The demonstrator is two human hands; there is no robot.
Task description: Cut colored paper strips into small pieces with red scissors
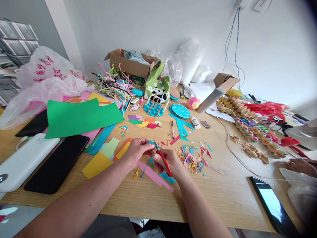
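Note:
Red-handled scissors (167,163) are gripped in my right hand (173,161), blades pointing up and to the left. My left hand (138,150) pinches a small piece of blue paper (151,142) right beside the blade tips. Whether the blades touch the paper is too small to tell. Beneath my hands lie a pink paper strip (155,177) and a blue paper piece (168,178). Beyond them, several cut paper fish (143,123) in different colours lie by a small heap of confetti (123,131). Colourful paper scraps (194,160) are scattered right of my right hand.
Green paper sheets (74,117), a black phone (58,163) and a white power bank (32,162) lie left. At the back stand a panda-decorated green craft (158,86) and a cardboard box (123,64). Another person's hand (303,167) and a lit phone (269,201) are right.

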